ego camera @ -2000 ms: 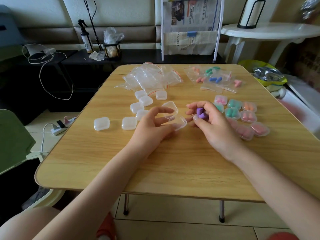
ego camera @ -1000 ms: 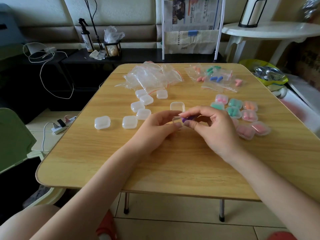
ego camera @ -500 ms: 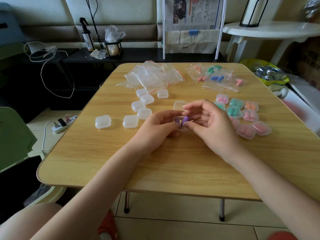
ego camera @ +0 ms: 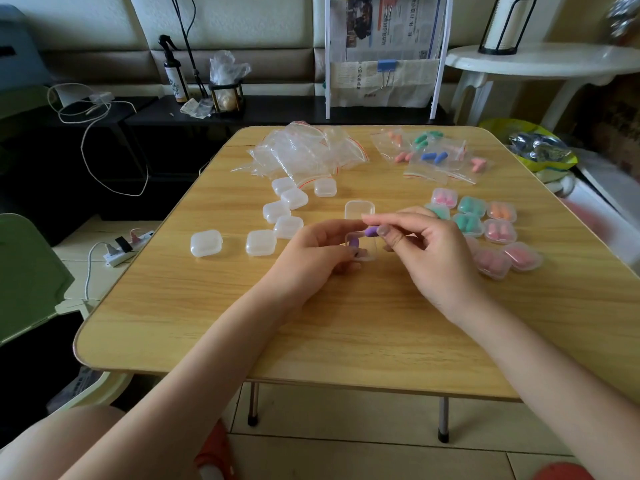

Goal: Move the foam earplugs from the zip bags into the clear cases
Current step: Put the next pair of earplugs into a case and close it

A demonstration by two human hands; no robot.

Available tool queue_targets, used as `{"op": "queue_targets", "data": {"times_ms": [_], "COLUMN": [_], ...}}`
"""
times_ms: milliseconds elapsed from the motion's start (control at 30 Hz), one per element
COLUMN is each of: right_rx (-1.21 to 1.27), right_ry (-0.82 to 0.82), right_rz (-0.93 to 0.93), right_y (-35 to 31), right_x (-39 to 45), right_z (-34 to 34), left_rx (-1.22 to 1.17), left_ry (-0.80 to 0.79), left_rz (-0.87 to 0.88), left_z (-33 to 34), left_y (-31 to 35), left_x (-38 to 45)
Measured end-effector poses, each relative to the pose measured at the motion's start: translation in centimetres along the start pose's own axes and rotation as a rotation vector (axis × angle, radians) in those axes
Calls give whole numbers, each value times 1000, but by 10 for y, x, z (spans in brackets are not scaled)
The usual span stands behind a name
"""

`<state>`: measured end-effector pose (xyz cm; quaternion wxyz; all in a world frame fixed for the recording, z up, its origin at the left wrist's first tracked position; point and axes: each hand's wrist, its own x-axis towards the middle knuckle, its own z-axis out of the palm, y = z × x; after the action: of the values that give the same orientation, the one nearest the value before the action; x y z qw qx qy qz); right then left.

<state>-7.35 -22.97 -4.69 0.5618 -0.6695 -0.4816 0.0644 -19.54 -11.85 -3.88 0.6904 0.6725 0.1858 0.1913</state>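
Since half a second ago one purple earplug (ego camera: 353, 242) has gone into the open case (ego camera: 362, 247), and the right hand (ego camera: 429, 252) has lifted slightly with the other. On the wooden table (ego camera: 346, 323), the left hand (ego camera: 311, 259) curls around the near left side of that small clear case, holding it steady with its lid (ego camera: 359, 209) hinged open toward the far side. The right hand pinches the second purple earplug (ego camera: 371, 231) between thumb and forefinger, just above the case's far edge. The two hands are close together, meeting over the case.

To the left lie closed empty cases (ego camera: 260, 242), scattered in a loose row running away toward the far side. To the right, partly behind the right hand, sit filled cases (ego camera: 498, 232) holding pink, green and orange plugs.

Farther back, a heap of empty zip bags (ego camera: 304, 154) lies left of centre, and zip bags with earplugs still inside (ego camera: 433, 155) lie toward the far right corner.
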Motion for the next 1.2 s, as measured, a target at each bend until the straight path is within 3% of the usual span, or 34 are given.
{"op": "queue_targets", "data": {"times_ms": [333,1200], "right_rx": [33,-122], "right_ry": [61,48], "right_rz": [-2,-52], "right_y": [-2,2], "right_x": [-4,-1], "right_z": [3,3], "left_rx": [106,77], "left_ry": [54,17], "left_rz": [7,12], "left_z": [4,2], "left_y": [3,0], "left_x": [-4,-2]}}
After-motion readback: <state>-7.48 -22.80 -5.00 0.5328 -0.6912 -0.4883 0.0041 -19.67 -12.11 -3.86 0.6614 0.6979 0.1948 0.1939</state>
